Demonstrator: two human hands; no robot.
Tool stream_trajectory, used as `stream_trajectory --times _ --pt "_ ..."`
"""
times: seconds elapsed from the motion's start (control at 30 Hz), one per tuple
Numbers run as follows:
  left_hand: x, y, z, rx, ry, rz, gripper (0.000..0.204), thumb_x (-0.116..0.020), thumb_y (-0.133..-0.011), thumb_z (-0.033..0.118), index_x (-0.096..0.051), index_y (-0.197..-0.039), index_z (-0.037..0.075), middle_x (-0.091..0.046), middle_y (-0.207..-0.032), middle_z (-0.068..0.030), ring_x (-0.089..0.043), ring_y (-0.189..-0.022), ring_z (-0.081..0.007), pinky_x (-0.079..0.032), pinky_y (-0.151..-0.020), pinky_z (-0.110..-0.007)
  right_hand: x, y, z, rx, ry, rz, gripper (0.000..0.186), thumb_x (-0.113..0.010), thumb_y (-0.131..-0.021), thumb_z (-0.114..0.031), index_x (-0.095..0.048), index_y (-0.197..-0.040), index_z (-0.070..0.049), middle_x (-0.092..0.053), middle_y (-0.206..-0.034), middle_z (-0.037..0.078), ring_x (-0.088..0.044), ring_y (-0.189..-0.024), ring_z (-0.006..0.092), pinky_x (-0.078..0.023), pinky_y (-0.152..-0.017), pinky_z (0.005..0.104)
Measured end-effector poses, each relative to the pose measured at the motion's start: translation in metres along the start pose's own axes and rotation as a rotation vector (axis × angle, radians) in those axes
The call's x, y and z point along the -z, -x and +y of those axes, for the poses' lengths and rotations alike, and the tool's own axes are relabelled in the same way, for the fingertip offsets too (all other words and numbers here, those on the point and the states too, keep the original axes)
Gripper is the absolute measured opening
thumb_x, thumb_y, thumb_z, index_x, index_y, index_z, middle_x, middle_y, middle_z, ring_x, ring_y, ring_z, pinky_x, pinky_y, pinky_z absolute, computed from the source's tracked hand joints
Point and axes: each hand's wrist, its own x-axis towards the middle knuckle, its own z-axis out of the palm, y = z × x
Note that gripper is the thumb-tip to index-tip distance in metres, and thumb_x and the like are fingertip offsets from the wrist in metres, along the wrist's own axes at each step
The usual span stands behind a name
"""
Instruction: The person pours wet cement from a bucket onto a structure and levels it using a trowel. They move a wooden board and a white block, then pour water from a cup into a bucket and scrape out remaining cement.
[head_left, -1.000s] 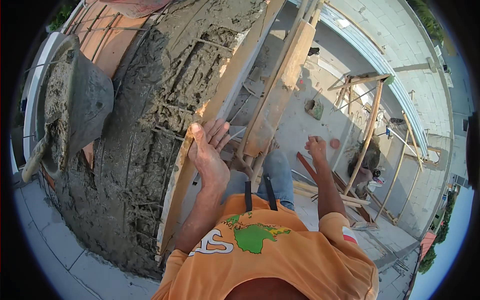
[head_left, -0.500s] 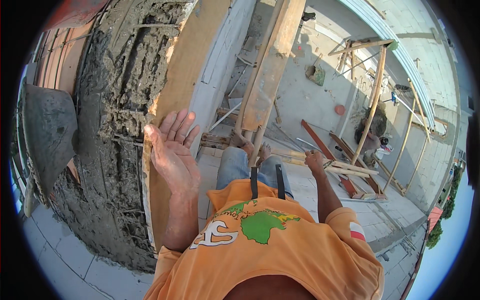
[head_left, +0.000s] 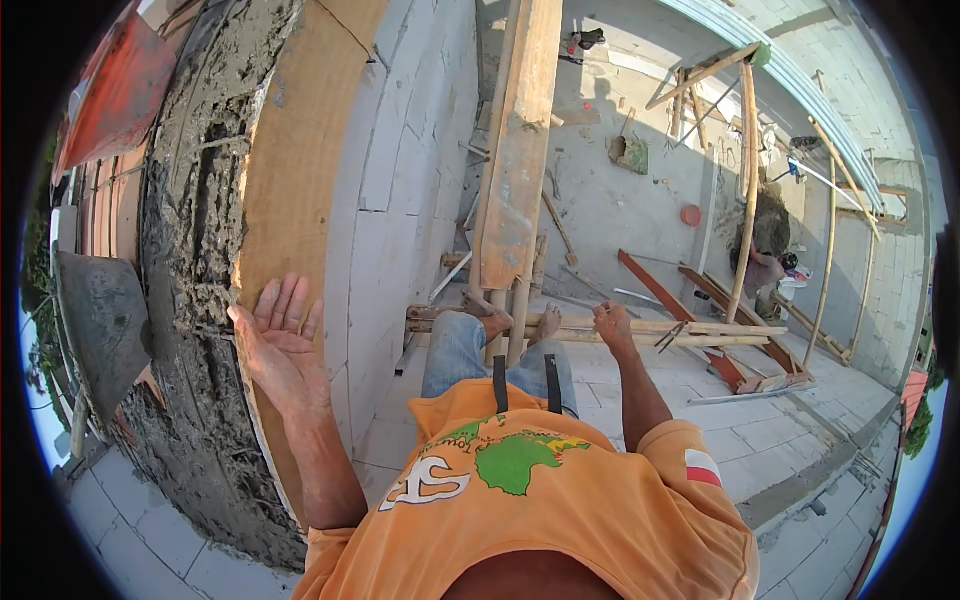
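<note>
My left hand (head_left: 285,345) is open, palm up and fingers stretched. Nothing lies in it, and it is over the edge of a long wooden formwork board (head_left: 300,190). Just left of the board runs a strip of wet grey concrete (head_left: 205,190), rough and pitted, with bars showing in places. The thumb is near the concrete's edge; whether it touches cannot be made out. My right hand (head_left: 613,325) is raised off to the right with its fingers curled closed. No held object shows in it, and it is apart from the poles lower down behind it.
Left of the concrete are a red-orange pan (head_left: 118,92) and a dark grey one (head_left: 100,305). A long plank (head_left: 520,150) on poles rises ahead of my feet. Far below, a person (head_left: 765,270) is near bamboo props (head_left: 748,190), a green container (head_left: 629,153) and a red bucket (head_left: 690,215).
The view has shifted, showing more of the red-orange pan and the block wall. My left hand appears lower and farther left, still open along the board. My right hand remains closed.
</note>
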Motion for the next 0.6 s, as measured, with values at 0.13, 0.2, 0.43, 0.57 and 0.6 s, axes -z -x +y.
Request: stream_trajectory --times 0.13,0.2,0.43,0.57,0.6 --pt "0.010 0.010 0.006 -0.195 -0.153 -0.136 0.069 -0.038 -0.100 0.050 -0.042 -0.132 -0.011 -0.055 -0.124 -0.0272 -0.053 -0.121 -0.0313 -0.046 -0.096 -0.042 -0.008 0.018 0.056 -0.165 -0.046 -0.053 0.033 -0.063 -0.081 -0.026 -0.065 -0.085 0.006 -0.065 -0.089 0.030 -0.063 -0.091 0.0451 -0.049 -0.081 0.0480" --pt "0.004 0.017 0.014 -0.364 -0.207 -0.137 0.066 -0.043 -0.100 0.047 -0.044 -0.133 -0.009 -0.057 -0.125 -0.0244 -0.054 -0.120 -0.0295 -0.047 -0.096 -0.039 -0.016 0.021 0.069 -0.213 -0.084 -0.072 0.033 -0.063 -0.081 -0.026 -0.064 -0.084 0.007 -0.065 -0.088 0.030 -0.063 -0.090 0.0452 -0.049 -0.081 0.0483" --pt "0.002 -0.022 0.060 -1.314 -1.509 0.248 0.070 -0.055 -0.093 0.049 -0.041 -0.139 -0.003 -0.041 -0.144 -0.0206 -0.033 -0.138 -0.0339 -0.028 -0.112 -0.044 -0.043 0.007 0.106 -0.175 -0.040 -0.009 0.030 -0.059 -0.081 -0.024 -0.065 -0.080 0.005 -0.065 -0.070 0.019 -0.066 -0.065 0.0300 -0.053 -0.065 0.0415" --pt "0.035 -0.077 0.040 -1.229 -1.814 0.255 0.087 -0.052 -0.090 0.059 -0.028 -0.145 -0.004 -0.028 -0.151 -0.0225 -0.021 -0.143 -0.0350 -0.019 -0.116 -0.045 -0.066 -0.026 0.106 -0.181 -0.088 0.013 0.033 -0.064 -0.079 -0.027 -0.063 -0.080 0.005 -0.064 -0.083 0.028 -0.063 -0.086 0.0459 -0.049 -0.079 0.0502" --pt "0.040 -0.090 0.032 -1.205 -1.916 0.284 0.090 -0.050 -0.089 0.061 -0.026 -0.145 -0.005 -0.027 -0.151 -0.0230 -0.020 -0.143 -0.0355 -0.018 -0.116 -0.045 -0.075 -0.034 0.111 -0.160 -0.091 0.048 0.032 -0.064 -0.079 -0.027 -0.063 -0.080 0.005 -0.064 -0.083 0.029 -0.063 -0.085 0.0464 -0.049 -0.079 0.0507"
